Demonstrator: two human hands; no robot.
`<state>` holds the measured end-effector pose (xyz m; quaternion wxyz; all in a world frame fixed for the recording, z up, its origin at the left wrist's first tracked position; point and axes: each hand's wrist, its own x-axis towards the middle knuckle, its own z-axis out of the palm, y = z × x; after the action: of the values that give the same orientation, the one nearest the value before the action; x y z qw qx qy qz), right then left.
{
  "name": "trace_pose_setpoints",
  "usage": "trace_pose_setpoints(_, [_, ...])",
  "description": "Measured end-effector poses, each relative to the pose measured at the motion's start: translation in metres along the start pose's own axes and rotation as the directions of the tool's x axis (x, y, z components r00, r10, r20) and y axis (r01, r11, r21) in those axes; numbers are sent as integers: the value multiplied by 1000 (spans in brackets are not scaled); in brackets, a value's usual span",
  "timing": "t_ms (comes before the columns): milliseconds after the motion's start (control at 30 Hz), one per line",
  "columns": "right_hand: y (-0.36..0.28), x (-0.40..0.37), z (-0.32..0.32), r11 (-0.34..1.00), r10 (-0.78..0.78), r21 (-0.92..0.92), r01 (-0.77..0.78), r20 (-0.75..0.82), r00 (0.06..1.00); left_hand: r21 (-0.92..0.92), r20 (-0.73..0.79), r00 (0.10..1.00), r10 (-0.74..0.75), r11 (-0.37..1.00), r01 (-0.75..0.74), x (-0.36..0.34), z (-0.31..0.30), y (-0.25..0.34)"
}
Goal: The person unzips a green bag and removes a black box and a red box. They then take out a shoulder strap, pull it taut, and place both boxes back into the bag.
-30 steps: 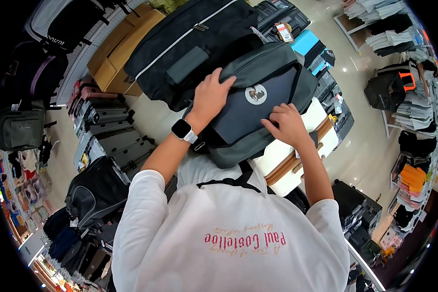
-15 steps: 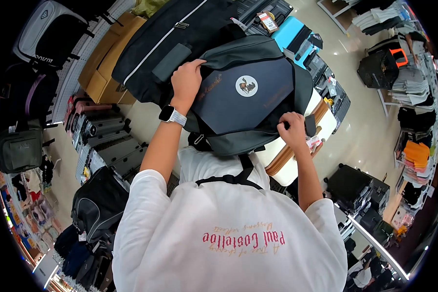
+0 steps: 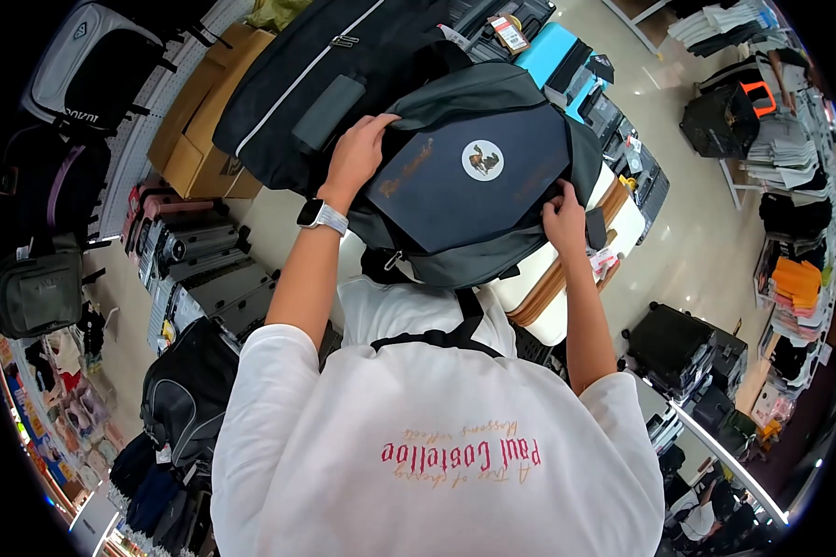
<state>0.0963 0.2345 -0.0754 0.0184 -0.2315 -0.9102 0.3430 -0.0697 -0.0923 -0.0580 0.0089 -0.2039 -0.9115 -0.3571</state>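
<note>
Presently: grey bag [image 3: 478, 268] open between the hands | left hand [image 3: 355, 156], farther from torso, and right hand [image 3: 566, 225] pinching opposite rims | dark panel [image 3: 455, 204] inside, long axis slanting hand to hand.

white short-sleeved t-shirt [image 3: 344, 446] with red and gold lettering [image 3: 462, 452]; black strap [image 3: 437, 341]; black-faced smartwatch [image 3: 310, 213] with pale band [image 3: 333, 220].
</note>
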Motion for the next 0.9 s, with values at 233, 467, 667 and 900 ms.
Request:
trace_pose_setpoints(233, [2,20,10,992,115,-32,-119,-106,988,-71,36,998,51,996,-49,-10,6,-5])
trace_pose_setpoints(467, [7,69,-17,587,513,545,-599,322,796,-59,35,999,20,998,-18,-8,6,-5])
trace_pose_setpoints(667, [-10,60,-3,656,477,536,-531,249,843,-29,14,971,240,970,-239,5,-6,55])
trace_pose_setpoints(900, [-2,58,-10,585,418,604,-541,347,840,51,192,722,665,728,-684,38,61,106])
